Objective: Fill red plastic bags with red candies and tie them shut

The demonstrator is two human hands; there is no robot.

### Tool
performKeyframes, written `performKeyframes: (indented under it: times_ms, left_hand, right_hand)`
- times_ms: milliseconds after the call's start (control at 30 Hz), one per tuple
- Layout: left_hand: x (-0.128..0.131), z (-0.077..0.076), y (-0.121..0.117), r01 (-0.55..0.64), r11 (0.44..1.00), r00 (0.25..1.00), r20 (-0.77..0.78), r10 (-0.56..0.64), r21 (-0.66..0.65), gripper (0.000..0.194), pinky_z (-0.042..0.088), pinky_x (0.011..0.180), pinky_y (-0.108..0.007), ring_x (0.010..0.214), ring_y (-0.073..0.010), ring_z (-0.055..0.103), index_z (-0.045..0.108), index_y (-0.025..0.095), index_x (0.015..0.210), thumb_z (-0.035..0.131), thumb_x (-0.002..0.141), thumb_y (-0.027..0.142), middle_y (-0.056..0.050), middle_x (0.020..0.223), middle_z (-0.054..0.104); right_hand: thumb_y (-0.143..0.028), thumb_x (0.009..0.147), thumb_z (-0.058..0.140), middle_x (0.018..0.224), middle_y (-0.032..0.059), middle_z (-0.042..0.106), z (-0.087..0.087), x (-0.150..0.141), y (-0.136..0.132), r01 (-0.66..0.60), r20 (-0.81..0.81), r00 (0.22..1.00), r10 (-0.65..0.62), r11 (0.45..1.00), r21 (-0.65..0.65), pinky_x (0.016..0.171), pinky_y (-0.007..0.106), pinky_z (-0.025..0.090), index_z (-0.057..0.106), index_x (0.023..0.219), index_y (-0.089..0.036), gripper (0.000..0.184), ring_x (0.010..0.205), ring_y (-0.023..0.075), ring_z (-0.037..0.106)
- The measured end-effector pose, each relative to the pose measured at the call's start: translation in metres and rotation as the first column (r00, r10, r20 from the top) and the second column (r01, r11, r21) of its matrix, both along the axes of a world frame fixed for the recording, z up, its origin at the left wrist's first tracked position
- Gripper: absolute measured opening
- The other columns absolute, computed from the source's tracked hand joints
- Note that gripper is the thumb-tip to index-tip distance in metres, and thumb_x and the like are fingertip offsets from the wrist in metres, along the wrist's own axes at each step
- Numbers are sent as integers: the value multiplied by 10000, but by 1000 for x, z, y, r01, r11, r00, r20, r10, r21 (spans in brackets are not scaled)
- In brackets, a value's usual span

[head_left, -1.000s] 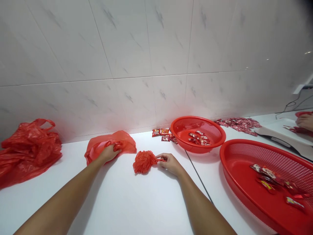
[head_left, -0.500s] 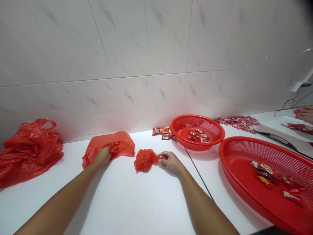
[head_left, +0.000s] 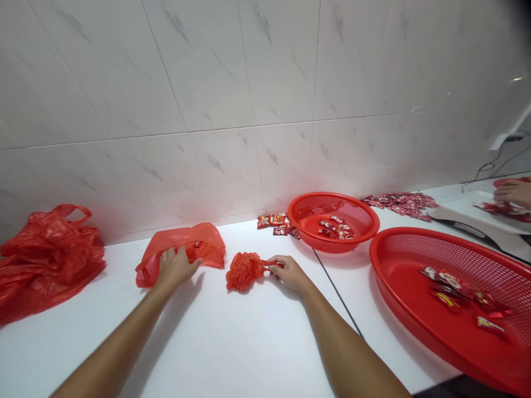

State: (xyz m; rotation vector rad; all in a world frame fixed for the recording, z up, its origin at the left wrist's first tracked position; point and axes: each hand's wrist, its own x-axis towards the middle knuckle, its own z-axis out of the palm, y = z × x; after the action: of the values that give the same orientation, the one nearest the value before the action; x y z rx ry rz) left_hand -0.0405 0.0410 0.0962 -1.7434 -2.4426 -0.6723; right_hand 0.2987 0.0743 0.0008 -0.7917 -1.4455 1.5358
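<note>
My left hand (head_left: 177, 268) rests at the front of a flat, translucent red plastic bag (head_left: 212, 243), with its fingers apart and the thumb out to the right. A small printed packet (head_left: 198, 244) shows at the bag's folded middle. To the right, a bunched-up red plastic bag (head_left: 244, 272) lies on the white table (head_left: 232, 342). My right hand (head_left: 288, 271) pinches the twisted end of this bunched bag between thumb and fingers.
A large heap of red plastic bags (head_left: 53, 254) sits at the left. Small red packets (head_left: 271, 221) lie by the wall. A round red basket (head_left: 334, 243) and a larger one (head_left: 398, 298) hold packets. Beyond, another person's hand (head_left: 514, 193) is over a white scale (head_left: 468, 213).
My left hand has loosened its closed grip on the flat bag, and its fingers have spread. My right hand keeps its pinch on the bunched bag. The view has shifted slightly.
</note>
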Motion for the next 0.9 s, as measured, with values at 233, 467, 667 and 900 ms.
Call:
performKeyframes:
  times_ms: [233,467,667,900]
  left_hand:
    - [120,-51,-57,519,845,816,221,-534,130,649,497,1112,-453,1341,-313,609,470,266,1548,622,935,411,-89,1513,617]
    - [99,-61,-53,420,873,684,546,-484,247,291,568,857,-367,922,-259,725,727,212,1054,533,993,420,-44,998,788]
    - [88,-67,-55,304,919,787,479,-390,250,453,589,921,-378,1033,-266,730,668,241,1238,582,794,216,-44,1182,762]
    - [62,-61,-52,71,930,890,398,-223,361,362,583,909,-447,1004,-279,699,660,219,1062,466,770,127,-87,1103,734]
  right_hand:
    - [-578,840,773,596,-16,601,6,-4,-12,-85,-187,978,90,996,39,671,307,476,783,1056,-164,467,573,130,543]
    - [-646,835,751,479,-108,279,8,17,0,98,-393,913,-105,994,-40,541,250,299,737,1058,-170,526,480,91,304]
    - [-564,813,801,546,-98,321,10,21,-1,177,-442,871,-215,976,-126,468,215,239,723,1081,-180,474,460,61,238]
    - [-543,857,767,763,2,681,19,34,-8,362,-315,882,-350,932,-20,429,221,255,725,1192,-190,489,446,44,265]
